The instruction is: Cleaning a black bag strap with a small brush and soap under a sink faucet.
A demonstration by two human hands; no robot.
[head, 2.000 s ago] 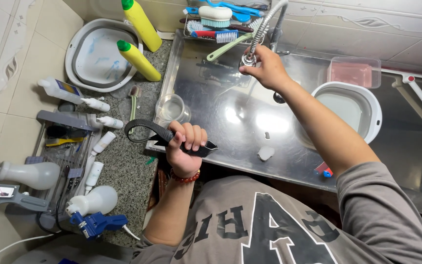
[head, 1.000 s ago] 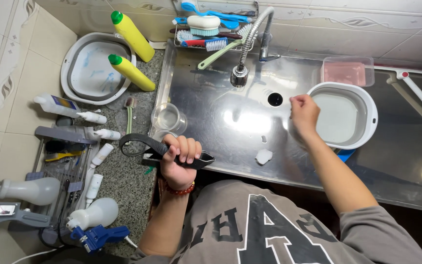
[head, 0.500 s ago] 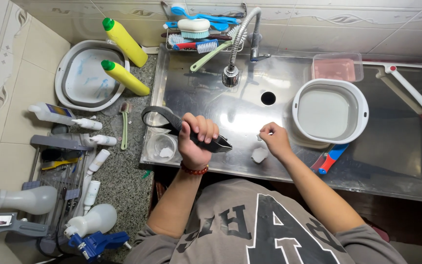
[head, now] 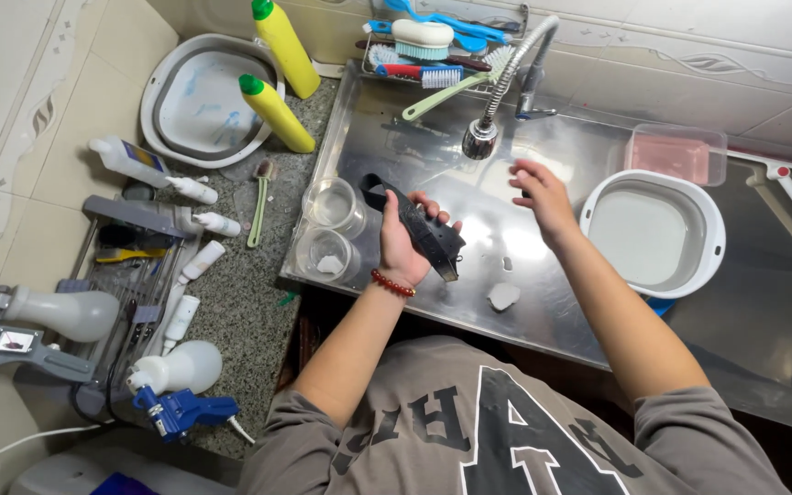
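Observation:
My left hand (head: 402, 240) grips a black curved strap-like piece (head: 422, 229) over the steel sink (head: 506, 183), near two clear cups (head: 336, 206) at the sink's left edge. My right hand (head: 540, 194) hovers empty with fingers loosely apart, just below and right of the flexible tap head (head: 480, 139). A small white lump (head: 503, 295) lies on the sink floor near the front edge.
A white basin (head: 653, 234) sits at the sink's right, a pink-lidded box (head: 676, 154) behind it. Two yellow bottles (head: 275, 112) and a grey basin (head: 196, 101) stand on the granite counter. Brushes fill a rack (head: 433, 46) at the back. White bottles and a rack (head: 130, 266) lie left.
My right hand rose from the white lump on the sink floor up toward the tap. My left hand carried the black piece a little further over the sink.

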